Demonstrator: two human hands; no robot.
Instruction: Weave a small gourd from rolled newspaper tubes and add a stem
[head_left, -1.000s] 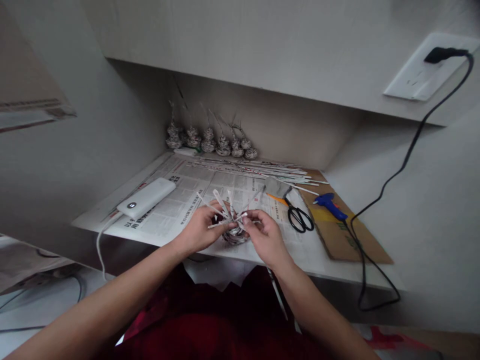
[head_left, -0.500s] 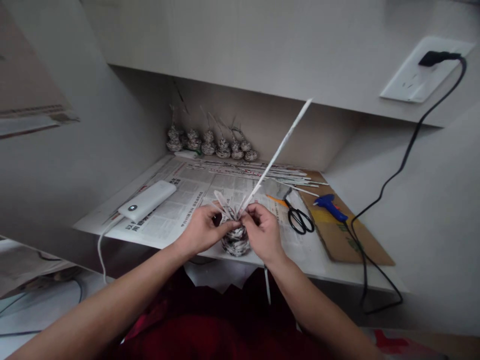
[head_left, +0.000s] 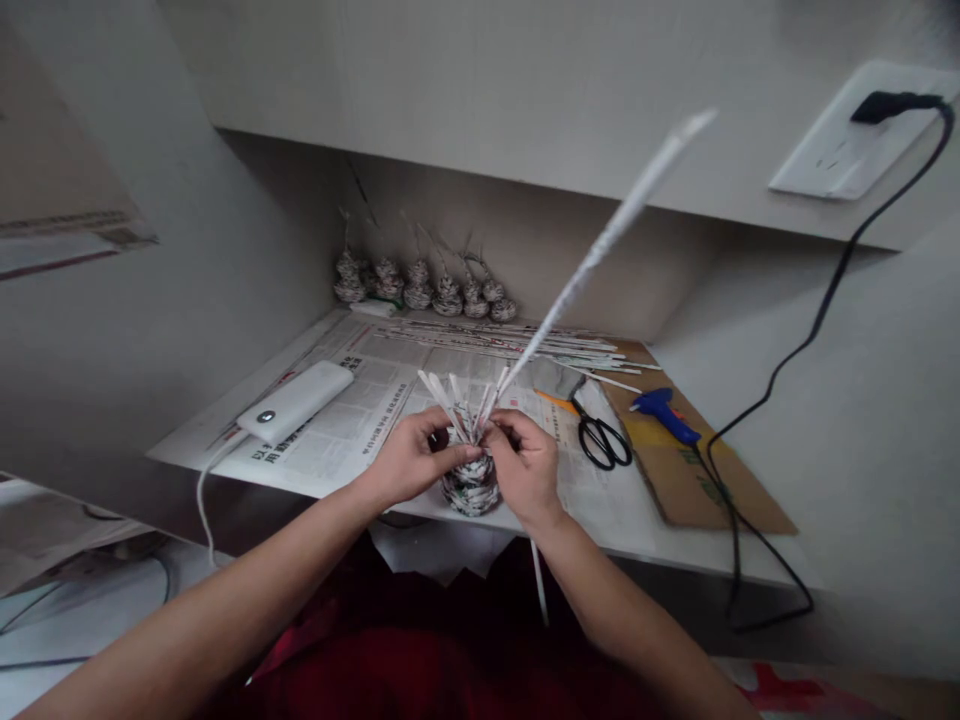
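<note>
A small woven gourd shape of rolled newspaper (head_left: 470, 492) stands at the shelf's front edge, with several short paper ends fanning up from its top. My left hand (head_left: 411, 455) is closed on the neck from the left, thumb pressed along the near side. From the right, my right hand (head_left: 523, 462) pinches at the base of a long white paper strip (head_left: 577, 280), which slants up to the right. Another strip end hangs below my right wrist. The fingertips of both hands nearly meet and hide part of the weave.
Scissors (head_left: 604, 442) and a blue glue gun (head_left: 665, 415) on cardboard (head_left: 709, 495) lie to the right, with a black cord running to a socket. A white power bank (head_left: 296, 402) lies left. Behind are paper sticks (head_left: 510, 342) and several finished woven gourds (head_left: 418, 287).
The long strip has swung toward me and up to the right, its tip now higher. The short paper ends stand more spread out. Both hands stay at the neck.
</note>
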